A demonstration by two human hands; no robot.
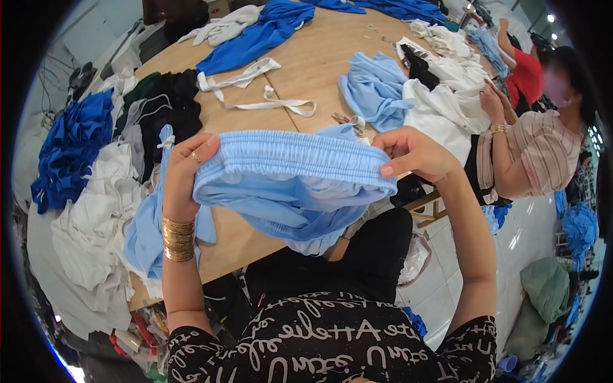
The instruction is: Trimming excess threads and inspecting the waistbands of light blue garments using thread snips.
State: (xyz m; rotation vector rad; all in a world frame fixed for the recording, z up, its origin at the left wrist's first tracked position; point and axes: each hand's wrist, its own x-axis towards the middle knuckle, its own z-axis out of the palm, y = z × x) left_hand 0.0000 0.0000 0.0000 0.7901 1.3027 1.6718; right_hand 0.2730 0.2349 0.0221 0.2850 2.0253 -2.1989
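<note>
Both hands, left hand [186, 167] at nine o'clock and right hand [414, 153] at three, pinch the light-blue elasticated fabric waistband [290, 158] (held mid-air above the wooden table [319, 51]); a loosened pinch could let it sag unevenly

The garment [290, 179] hangs between both hands above the worktop's [319, 57] near edge. Heaped clothes [96, 210] lie left, straps [255, 89] behind, and a co-worker [530, 153] sits right.
</note>
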